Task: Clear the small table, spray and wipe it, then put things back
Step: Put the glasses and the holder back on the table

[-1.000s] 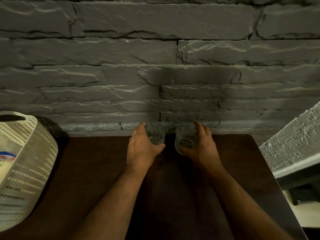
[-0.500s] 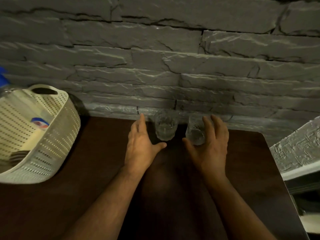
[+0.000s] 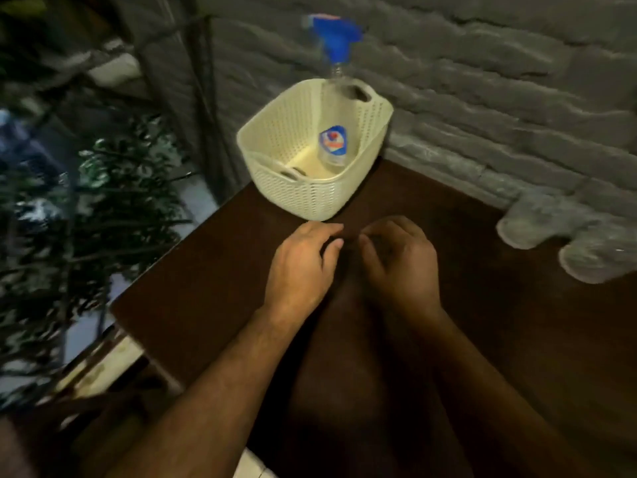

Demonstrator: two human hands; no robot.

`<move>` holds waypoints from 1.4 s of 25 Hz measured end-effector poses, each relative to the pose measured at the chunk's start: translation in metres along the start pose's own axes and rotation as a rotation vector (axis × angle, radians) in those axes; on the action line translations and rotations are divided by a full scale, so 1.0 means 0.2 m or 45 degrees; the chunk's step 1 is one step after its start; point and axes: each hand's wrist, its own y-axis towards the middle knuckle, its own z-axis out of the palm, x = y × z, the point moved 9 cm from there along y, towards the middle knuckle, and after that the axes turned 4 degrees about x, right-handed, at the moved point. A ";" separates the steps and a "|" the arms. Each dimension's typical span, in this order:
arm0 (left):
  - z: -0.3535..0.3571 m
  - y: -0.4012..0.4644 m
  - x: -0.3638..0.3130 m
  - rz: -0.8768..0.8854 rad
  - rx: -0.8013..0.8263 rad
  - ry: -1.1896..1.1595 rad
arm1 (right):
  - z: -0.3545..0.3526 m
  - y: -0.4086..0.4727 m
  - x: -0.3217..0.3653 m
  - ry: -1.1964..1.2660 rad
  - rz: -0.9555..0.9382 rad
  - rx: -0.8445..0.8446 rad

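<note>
Cream plastic basket point(image 3: 312, 194), holding a blue-nozzled spray bottle point(image 3: 333, 146), is seen on the dark worktop point(image 3: 482, 339), with left hand point(image 3: 298, 270) and right hand point(image 3: 401, 267) just before it, fingers loosely curled, empty, and two glasses point(image 3: 531, 222) well right of it.

pretty dim, and we see heavy motion blur: glasses point(image 3: 565, 243) at 3 o'clock smear, plant point(image 3: 86, 215) at 9 o'clock is mush.
</note>
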 end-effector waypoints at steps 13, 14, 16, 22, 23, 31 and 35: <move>-1.61 -1.73 1.54 -0.674 -0.249 0.190 | 1.44 -0.86 2.01 0.368 -0.346 0.562; -1.67 -1.86 1.61 -0.734 -0.266 0.199 | 1.53 -0.95 2.10 0.344 -0.400 0.600; -1.75 -2.15 1.77 -0.873 -0.281 0.218 | 1.74 -1.16 2.25 0.262 -0.525 0.730; -1.61 -2.94 2.14 -1.230 -0.032 0.006 | 2.29 -1.84 2.32 0.141 -0.596 1.507; -1.54 -3.02 2.16 -1.254 0.073 -0.035 | 2.32 -1.92 2.31 0.145 -0.582 1.622; -1.30 -3.14 2.24 -1.256 0.310 0.089 | 2.50 -2.17 2.19 -0.150 -0.679 1.640; -1.31 -3.04 2.20 -1.173 0.264 0.199 | 2.45 -2.12 2.15 -0.145 -0.674 1.503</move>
